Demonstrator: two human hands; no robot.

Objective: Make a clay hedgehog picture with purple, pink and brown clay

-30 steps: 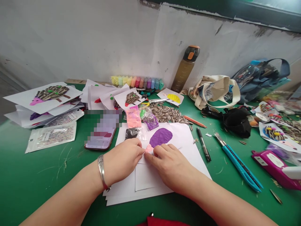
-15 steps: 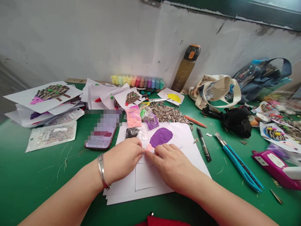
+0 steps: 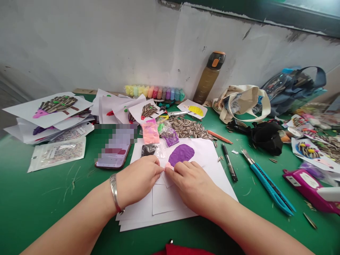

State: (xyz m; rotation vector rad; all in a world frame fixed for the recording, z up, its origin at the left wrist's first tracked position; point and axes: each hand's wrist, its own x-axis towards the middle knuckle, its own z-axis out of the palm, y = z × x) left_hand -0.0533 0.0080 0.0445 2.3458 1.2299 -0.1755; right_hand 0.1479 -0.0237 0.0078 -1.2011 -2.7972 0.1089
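Observation:
A flat purple clay oval (image 3: 181, 154) lies on white paper (image 3: 166, 202), with a small lump of pink clay (image 3: 168, 165) touching its lower left edge. My right hand (image 3: 190, 182) has its fingers curled, and its index fingertip presses at the pink clay. From the left, my left hand (image 3: 140, 179) meets the same spot with thumb and index finger pinched together; what lies between them is too small to make out. Just beyond the hands are a black clay packet (image 3: 148, 150), a pink packet (image 3: 150, 131) and a purple packet (image 3: 170, 136).
A phone (image 3: 114, 150) and a bead packet (image 3: 57, 154) lie left. Sunflower seeds (image 3: 190, 127) are heaped behind the paper. To the right are a pen (image 3: 230, 163), a blue cutter (image 3: 268, 186) and a magenta device (image 3: 312, 187). A bottle (image 3: 208, 78) leans on the wall.
The whole view has shifted slightly. My right index fingertip has moved a little at the pink clay, more of which now shows; my left hand keeps nearly the same place.

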